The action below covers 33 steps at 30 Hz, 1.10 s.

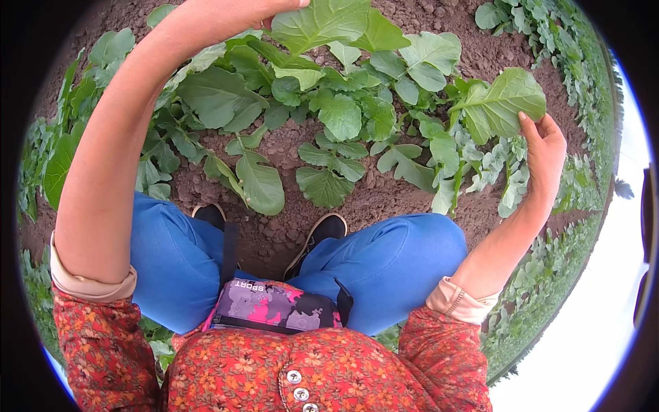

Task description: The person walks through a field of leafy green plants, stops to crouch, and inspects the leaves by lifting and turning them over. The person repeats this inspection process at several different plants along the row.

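Observation:
I squat over a leafy green plant (336,117) growing in brown soil (274,237). My right hand (544,154) is raised at the right and pinches a broad green leaf (504,103) by its edge. My left arm reaches up and forward; my left hand (271,8) sits at the top edge on another large leaf (322,24), its fingers mostly cut off by the frame. Both sleeves are pushed up past the forearms.
My knees in blue trousers (391,264) and two black shoes (322,230) frame the plant. A pink and grey waist pouch (274,305) hangs at my belly. Rows of similar plants (549,48) run along the left and right.

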{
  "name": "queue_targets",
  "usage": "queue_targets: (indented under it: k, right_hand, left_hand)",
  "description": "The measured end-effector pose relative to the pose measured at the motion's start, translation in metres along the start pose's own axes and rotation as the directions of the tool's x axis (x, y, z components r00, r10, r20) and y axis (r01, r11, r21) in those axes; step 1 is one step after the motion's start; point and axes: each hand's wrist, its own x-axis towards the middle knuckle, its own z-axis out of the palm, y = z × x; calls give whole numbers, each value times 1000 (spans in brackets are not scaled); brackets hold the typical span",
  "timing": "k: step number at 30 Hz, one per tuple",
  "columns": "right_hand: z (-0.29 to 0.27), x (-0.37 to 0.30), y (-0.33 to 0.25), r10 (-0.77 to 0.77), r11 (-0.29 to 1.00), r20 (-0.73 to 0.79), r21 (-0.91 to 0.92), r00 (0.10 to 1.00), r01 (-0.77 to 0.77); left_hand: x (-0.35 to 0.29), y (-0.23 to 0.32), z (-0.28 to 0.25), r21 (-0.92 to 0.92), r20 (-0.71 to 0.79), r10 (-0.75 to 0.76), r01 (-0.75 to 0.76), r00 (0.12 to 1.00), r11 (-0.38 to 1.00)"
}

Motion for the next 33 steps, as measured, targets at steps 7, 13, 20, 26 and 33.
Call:
queue_targets:
  k: [7,13,20,26,33]
  right_hand:
    - [23,-20,-72,-135,990,-141,-49,981,129]
    - [103,-57,-154,-726,680,135,-7,674,733]
    - [137,-59,-146,-731,596,425,18,533,803]
    - [99,-64,-126,-660,689,544,163,519,706]
    - [89,-61,-114,-521,785,685,150,509,602]
  left_hand:
    - [-1,1,-9,82,-105,-40,48,994,995]
    - [-1,0,-17,111,-148,-20,36,989,993]
    - [-4,-1,-19,149,-159,33,-9,987,989]
    - [-9,5,-21,189,-172,59,-26,983,982]
    - [-6,8,-21,186,-143,67,-40,988,982]
